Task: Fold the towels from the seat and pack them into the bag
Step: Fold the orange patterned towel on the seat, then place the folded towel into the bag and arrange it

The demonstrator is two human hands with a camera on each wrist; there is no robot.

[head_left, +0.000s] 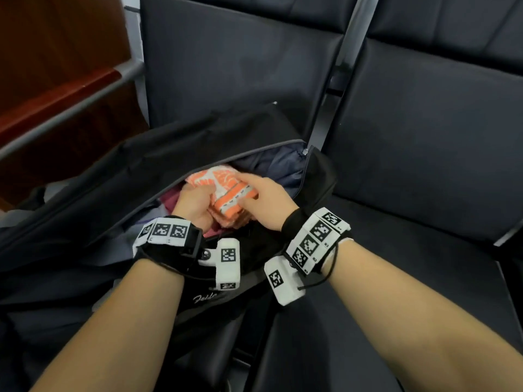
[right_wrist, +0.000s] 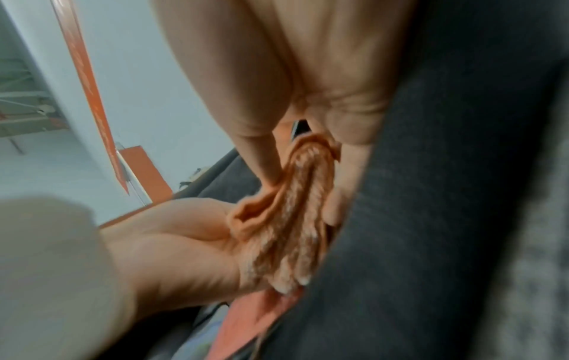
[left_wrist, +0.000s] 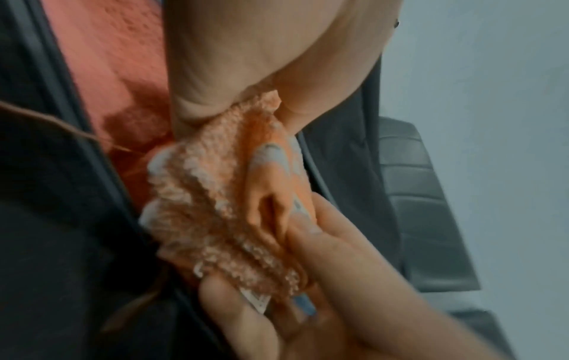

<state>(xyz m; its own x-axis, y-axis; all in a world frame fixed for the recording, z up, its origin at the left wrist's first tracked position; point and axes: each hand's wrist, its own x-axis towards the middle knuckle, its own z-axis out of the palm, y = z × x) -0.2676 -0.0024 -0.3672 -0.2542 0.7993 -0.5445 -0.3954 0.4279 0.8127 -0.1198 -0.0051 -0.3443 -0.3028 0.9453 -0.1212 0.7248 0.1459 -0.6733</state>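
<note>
- Nearest, two forearms reaching forward, each wrist strapped with a band of black-and-white marker blocks (head_left: 314, 239).
- Just beyond, left hand (head_left: 195, 203) curled round the near-left end of the folded orange towel (head_left: 226, 190); thumb on top, fingers tucked under the bundle, seen from the left wrist view as folded edges (left_wrist: 221, 214) clamped between thumb and palm.
- Alongside, right hand (head_left: 263, 200) gripping the right side of the same towel, fingers spread over the top and thumb pinching the near edge; in the right wrist view, stacked folds (right_wrist: 295, 219) squeezed between fingers (right_wrist: 335, 194) and the opposite palm.
- Towel held low in the mouth of the black bag (head_left: 141, 171), resting on or just above reddish-pink cloth (head_left: 172, 200) already inside; touching or not, cannot tell.
- Key relation: long axis of the bundle running from near-right to far-left, roughly along the zipper opening (head_left: 226, 149), hands at either side of it, neither clearly nearer; free room in the bag lying ahead and to the right, over the grey lining (head_left: 280, 165).
- Likely next: pressing down and letting go, keeping the folds from springing open; only a judgement.
- Farther out, bag lying on a dark padded seat (head_left: 410, 171), a second seat beside it, no other towel visible on either.
- Farthest left, a reddish wooden panel (head_left: 56, 66) behind a grey rail.
</note>
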